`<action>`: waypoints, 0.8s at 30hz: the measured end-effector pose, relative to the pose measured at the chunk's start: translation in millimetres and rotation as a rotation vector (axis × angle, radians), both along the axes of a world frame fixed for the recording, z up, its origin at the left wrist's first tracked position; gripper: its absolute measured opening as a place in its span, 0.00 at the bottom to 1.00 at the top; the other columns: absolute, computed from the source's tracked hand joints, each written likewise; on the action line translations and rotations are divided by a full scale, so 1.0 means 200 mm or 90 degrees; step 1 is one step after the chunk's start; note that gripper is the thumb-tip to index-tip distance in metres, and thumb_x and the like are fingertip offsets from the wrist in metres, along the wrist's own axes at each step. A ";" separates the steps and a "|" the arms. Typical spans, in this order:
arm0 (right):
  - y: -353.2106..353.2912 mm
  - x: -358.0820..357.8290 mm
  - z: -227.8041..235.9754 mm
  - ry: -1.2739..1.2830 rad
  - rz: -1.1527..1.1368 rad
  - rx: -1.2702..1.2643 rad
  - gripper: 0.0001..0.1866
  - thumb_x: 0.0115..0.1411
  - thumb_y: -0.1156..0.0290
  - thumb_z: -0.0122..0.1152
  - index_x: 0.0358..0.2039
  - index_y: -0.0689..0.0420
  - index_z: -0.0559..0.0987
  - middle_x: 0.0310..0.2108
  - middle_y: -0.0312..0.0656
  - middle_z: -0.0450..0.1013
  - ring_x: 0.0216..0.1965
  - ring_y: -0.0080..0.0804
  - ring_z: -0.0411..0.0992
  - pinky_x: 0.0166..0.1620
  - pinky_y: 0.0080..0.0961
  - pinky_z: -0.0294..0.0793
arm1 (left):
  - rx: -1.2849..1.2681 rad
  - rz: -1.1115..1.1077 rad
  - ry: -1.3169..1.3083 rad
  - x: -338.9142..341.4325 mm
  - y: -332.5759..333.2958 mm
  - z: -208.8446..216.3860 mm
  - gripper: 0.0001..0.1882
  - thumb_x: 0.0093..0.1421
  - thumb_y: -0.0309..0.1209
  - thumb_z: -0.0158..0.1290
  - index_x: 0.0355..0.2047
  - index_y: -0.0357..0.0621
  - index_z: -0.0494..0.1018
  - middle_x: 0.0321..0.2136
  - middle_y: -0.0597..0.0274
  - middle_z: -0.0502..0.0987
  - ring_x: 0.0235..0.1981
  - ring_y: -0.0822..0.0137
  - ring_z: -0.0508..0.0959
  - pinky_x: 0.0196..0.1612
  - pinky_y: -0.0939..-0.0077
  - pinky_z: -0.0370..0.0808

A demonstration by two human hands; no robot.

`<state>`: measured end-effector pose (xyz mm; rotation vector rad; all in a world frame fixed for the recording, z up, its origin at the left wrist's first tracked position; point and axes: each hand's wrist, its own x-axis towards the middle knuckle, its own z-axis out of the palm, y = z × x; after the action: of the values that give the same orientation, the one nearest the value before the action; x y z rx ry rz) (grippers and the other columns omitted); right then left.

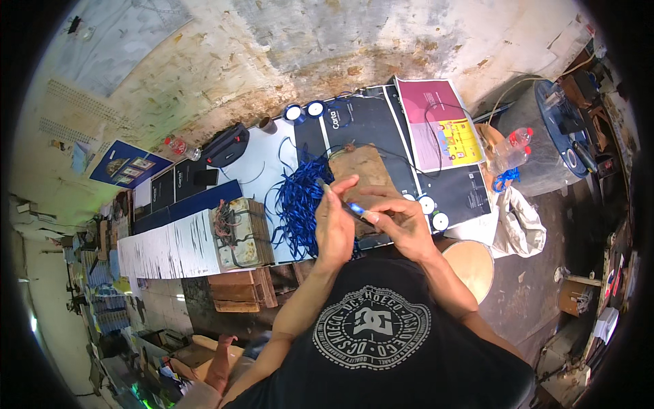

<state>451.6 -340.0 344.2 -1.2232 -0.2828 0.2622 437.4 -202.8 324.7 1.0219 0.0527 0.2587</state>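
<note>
Both hands are raised close together in front of my chest, above the near edge of the table. My right hand [402, 223] pinches a small glossy piece [357, 209], bright blue with a dark end, between thumb and fingers; its kind is unclear. Between the upright thumb and fingers of my left hand [334, 228] shows a small dark tip, too small to name. A large heap of shiny blue ribbon strips [300, 204] lies just left of and behind my left hand. Beyond my hands, a worn brown board [361, 168] rests on the table, partly hidden by my fingers.
White spools [441, 221] stand right of my hands; blue ribbon spools [294, 114] sit at the back. Left lie a tied block stack [242, 232] and long white sheets [170, 245]. A round stool [470, 269] stands right, bottles [512, 146] beyond. Another person's arm [219, 365] shows lower left.
</note>
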 end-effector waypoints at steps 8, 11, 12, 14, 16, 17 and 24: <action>0.03 0.00 -0.02 0.019 0.056 -0.122 0.05 0.58 0.75 0.60 0.31 0.64 0.79 0.25 0.31 0.73 0.26 0.13 0.65 0.29 0.16 0.64 | 0.005 0.000 0.092 -0.03 0.07 0.00 0.19 0.68 0.37 0.42 0.43 0.30 0.71 0.39 0.57 0.75 0.35 0.73 0.74 0.43 0.77 0.70; 0.02 0.00 -0.04 -0.005 0.016 -0.162 0.06 0.59 0.74 0.59 0.31 0.64 0.79 0.22 0.30 0.71 0.25 0.13 0.63 0.27 0.16 0.63 | 0.007 0.022 0.082 -0.03 0.09 0.02 0.17 0.67 0.34 0.45 0.41 0.29 0.73 0.35 0.54 0.77 0.39 0.69 0.76 0.45 0.74 0.71; 0.02 0.00 -0.05 -0.007 0.010 -0.173 0.06 0.59 0.74 0.59 0.31 0.64 0.79 0.22 0.29 0.71 0.24 0.12 0.63 0.26 0.15 0.62 | 0.018 0.013 0.075 -0.03 0.10 0.02 0.17 0.67 0.34 0.45 0.41 0.29 0.73 0.36 0.52 0.77 0.41 0.67 0.76 0.46 0.73 0.72; 0.03 0.01 -0.07 -0.007 0.008 -0.153 0.05 0.60 0.74 0.58 0.32 0.63 0.79 0.22 0.29 0.71 0.23 0.11 0.62 0.25 0.15 0.61 | 0.025 -0.010 0.071 -0.04 0.09 0.01 0.17 0.67 0.34 0.44 0.44 0.28 0.72 0.38 0.49 0.77 0.44 0.63 0.76 0.50 0.71 0.71; 0.05 0.01 -0.06 -0.007 0.006 -0.131 0.05 0.60 0.74 0.58 0.32 0.63 0.79 0.22 0.29 0.71 0.22 0.11 0.61 0.24 0.14 0.59 | 0.026 -0.023 0.056 -0.04 0.06 0.02 0.18 0.67 0.34 0.43 0.45 0.27 0.71 0.41 0.46 0.77 0.45 0.62 0.76 0.52 0.69 0.70; 0.06 0.02 -0.05 0.006 0.004 -0.111 0.05 0.61 0.74 0.57 0.33 0.63 0.78 0.22 0.30 0.71 0.21 0.10 0.60 0.23 0.14 0.58 | 0.036 -0.046 0.058 -0.04 0.07 0.00 0.18 0.67 0.34 0.42 0.45 0.28 0.71 0.42 0.47 0.76 0.49 0.57 0.74 0.55 0.65 0.68; 0.08 0.03 -0.05 0.024 -0.003 -0.087 0.05 0.62 0.75 0.55 0.34 0.63 0.77 0.21 0.30 0.71 0.18 0.09 0.58 0.21 0.12 0.55 | 0.084 -0.049 0.055 -0.03 0.06 -0.03 0.18 0.67 0.33 0.44 0.47 0.28 0.70 0.44 0.46 0.75 0.50 0.58 0.74 0.55 0.66 0.68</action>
<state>457.8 -323.2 334.9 -1.3519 -0.2317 0.3045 431.2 -190.9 319.3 1.1633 0.0747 0.1497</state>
